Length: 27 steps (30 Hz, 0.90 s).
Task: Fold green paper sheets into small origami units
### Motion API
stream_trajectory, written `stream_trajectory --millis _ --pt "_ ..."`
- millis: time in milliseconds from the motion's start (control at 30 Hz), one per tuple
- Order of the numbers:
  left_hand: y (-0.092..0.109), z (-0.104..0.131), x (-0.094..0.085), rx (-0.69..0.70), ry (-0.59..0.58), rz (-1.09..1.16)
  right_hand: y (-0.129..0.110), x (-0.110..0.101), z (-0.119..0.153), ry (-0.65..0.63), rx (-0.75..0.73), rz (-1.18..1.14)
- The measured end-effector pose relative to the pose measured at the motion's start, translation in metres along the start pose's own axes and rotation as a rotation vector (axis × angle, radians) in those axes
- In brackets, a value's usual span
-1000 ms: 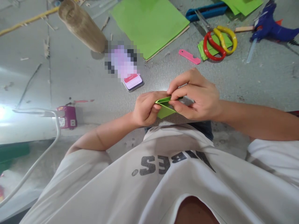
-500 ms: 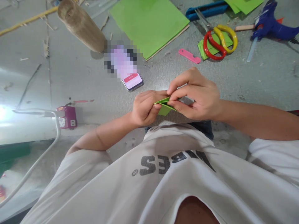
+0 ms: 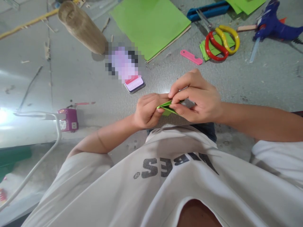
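Observation:
A small piece of folded green paper is between my two hands, just over the table's near edge. My left hand pinches its left end between thumb and fingers. With thumb and fingertips, my right hand grips the right side of the paper. The layers stand apart there, showing a dark gap between them. Fingers of both hands hide part of the paper. Beyond my hands lies a phone with its screen lit and mostly blurred out.
Green paper sheets lie at the back. Scissors rest on smaller folded green pieces, near a pink cutter, a blue utility knife and a blue glue gun. A bamboo piece and a purple box are left.
The paper's layers have spread wider and its lower flap has tilted, so less of it shows. Both hands keep nearly the same place and grip.

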<state>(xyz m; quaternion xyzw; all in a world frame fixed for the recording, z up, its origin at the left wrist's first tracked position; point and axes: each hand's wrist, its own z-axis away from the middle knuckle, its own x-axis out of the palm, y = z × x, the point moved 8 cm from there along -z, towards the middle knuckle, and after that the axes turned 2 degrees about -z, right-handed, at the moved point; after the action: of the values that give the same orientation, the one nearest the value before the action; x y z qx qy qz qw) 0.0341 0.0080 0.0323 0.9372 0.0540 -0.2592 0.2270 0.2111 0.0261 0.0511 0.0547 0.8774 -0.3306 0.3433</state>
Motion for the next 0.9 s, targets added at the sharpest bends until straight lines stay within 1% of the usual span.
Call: stream_trajectory --millis 133,300,400,500,633,767,833,900 --pt "0.002 -0.005 -0.006 0.021 0.017 0.035 -0.005 -0.008 -0.004 0.049 -0.062 -0.026" --pt "0.002 -0.010 -0.012 -0.010 0.048 0.044 0.005 -0.015 -0.009 -0.075 -0.146 -0.037" --pt "0.000 -0.009 -0.013 -0.027 0.048 -0.020 0.008 -0.020 -0.012 -0.112 -0.211 -0.022" --pt "-0.002 -0.007 -0.014 -0.035 0.052 -0.052 0.003 -0.023 -0.013 -0.078 -0.273 -0.003" --pt "-0.006 -0.006 -0.013 -0.073 0.036 -0.017 -0.006 -0.024 -0.012 -0.032 -0.342 0.031" --pt "-0.005 -0.004 -0.012 -0.124 0.009 -0.039 -0.006 -0.021 -0.011 -0.062 -0.315 0.057" --pt "-0.002 -0.004 -0.012 -0.104 0.000 -0.084 -0.004 -0.019 -0.011 -0.084 -0.290 0.064" --pt "-0.004 -0.006 -0.017 -0.059 0.007 -0.127 -0.002 -0.019 -0.010 -0.083 -0.275 0.071"
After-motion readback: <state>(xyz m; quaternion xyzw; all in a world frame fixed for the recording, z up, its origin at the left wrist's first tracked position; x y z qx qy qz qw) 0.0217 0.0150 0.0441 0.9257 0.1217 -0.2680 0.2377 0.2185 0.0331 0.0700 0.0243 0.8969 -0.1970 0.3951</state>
